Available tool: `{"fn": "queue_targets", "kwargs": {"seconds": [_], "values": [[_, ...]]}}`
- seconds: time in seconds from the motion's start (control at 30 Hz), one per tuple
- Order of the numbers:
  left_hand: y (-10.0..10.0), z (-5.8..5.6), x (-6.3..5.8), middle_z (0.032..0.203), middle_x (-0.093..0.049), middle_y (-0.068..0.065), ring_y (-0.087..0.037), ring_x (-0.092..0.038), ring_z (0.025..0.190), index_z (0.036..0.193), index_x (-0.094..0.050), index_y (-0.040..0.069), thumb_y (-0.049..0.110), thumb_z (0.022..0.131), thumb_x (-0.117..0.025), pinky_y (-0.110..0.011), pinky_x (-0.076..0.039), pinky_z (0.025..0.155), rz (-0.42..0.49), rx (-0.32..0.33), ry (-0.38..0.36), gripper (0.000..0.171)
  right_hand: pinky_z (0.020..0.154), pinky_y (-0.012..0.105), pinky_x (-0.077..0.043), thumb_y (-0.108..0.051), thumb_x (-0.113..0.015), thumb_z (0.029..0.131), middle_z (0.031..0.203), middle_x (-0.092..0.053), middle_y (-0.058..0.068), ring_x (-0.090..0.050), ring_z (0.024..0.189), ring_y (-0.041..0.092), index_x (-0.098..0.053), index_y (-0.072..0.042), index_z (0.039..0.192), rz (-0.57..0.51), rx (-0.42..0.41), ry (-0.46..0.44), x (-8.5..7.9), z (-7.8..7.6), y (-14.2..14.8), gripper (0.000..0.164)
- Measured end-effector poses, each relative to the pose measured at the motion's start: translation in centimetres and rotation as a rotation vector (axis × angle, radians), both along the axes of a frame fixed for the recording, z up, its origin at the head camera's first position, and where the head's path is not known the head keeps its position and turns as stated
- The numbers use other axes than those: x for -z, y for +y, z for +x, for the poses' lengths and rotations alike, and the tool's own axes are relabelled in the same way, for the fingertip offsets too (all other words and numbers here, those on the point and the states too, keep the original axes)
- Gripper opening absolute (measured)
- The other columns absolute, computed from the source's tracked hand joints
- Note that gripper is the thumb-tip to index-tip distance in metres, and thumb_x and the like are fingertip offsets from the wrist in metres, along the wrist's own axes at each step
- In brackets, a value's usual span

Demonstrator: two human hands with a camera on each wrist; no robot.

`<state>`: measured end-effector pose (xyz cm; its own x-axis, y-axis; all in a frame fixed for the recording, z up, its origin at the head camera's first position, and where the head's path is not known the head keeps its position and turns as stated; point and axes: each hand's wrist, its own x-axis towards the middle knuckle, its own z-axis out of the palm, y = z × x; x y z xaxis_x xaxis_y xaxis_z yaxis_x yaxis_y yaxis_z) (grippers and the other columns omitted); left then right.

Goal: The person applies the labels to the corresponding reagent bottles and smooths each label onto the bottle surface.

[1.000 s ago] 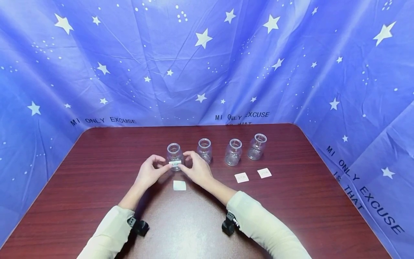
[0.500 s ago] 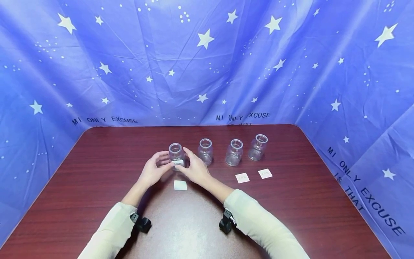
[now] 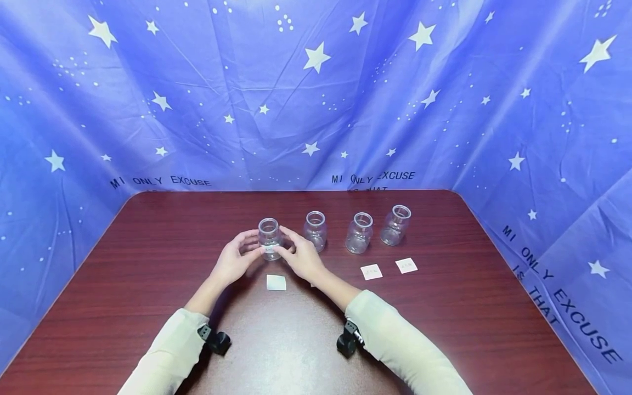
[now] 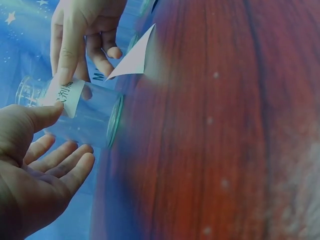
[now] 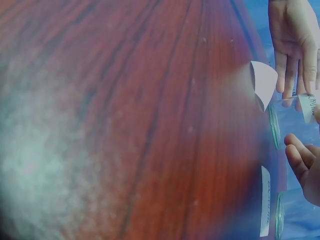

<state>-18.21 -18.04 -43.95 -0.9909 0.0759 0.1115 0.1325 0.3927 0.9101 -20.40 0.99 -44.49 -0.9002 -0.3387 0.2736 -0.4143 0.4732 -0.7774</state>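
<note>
A clear glass jar (image 3: 269, 235) stands upright on the table between my two hands. A white label (image 4: 72, 98) with dark handwriting lies against its front. My left hand (image 3: 236, 259) holds the jar from the left, thumb on the label and fingers curved round the far side. From the right, my right hand (image 3: 302, 259) grips the same jar, its thumb pressing the label's other end. The thumbs cover part of the writing. In front of the jar, a curled white paper piece (image 3: 276, 282) rests on the table, also visible in both wrist views.
Three more glass jars, at left (image 3: 315, 235), middle (image 3: 359, 237) and right (image 3: 395, 227), stand in a row to the right. Two written labels (image 3: 371, 272) (image 3: 406, 265) lie before them. Another label (image 5: 265, 202) is mostly hidden under my right wrist. A starry blue curtain (image 3: 276, 109) surrounds the table.
The label stretched between both thumb tips a second ago. My right thumb dipped lower half a second ago and now presses the label's right end. The jar stays in place.
</note>
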Motion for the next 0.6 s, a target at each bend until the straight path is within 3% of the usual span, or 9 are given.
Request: {"fn": "queue_targets", "kwargs": {"seconds": [0.27, 0.6], "values": [[-0.02, 0.06, -0.02, 0.121, -0.059, -0.024, -0.036, -0.060, 0.110, 0.130, -0.048, 0.001, 0.012, 0.087, -0.066, -0.044, -0.048, 0.093, -0.011, 0.011, 0.008, 0.048, 0.058, 0.016, -0.049, -0.023, -0.065, 0.088, 0.109, -0.069, 0.012, -0.066, 0.070, 0.015, -0.049, -0.008, 0.135, -0.036, -0.026, 0.049, 0.19, -0.04, 0.32, 0.053], [-0.50, 0.10, 0.18, 0.128, -0.055, -0.024, -0.037, -0.058, 0.114, 0.135, -0.044, 0.000, 0.016, 0.086, -0.067, -0.045, -0.046, 0.095, 0.014, 0.048, 0.031, 0.055, 0.067, 0.016, -0.052, -0.025, -0.068, 0.085, 0.114, -0.066, 0.015, -0.070, 0.083, 0.020, -0.053, -0.003, 0.130, -0.072, -0.025, -0.019, -0.02, 0.02, 0.47, 0.052]]}}
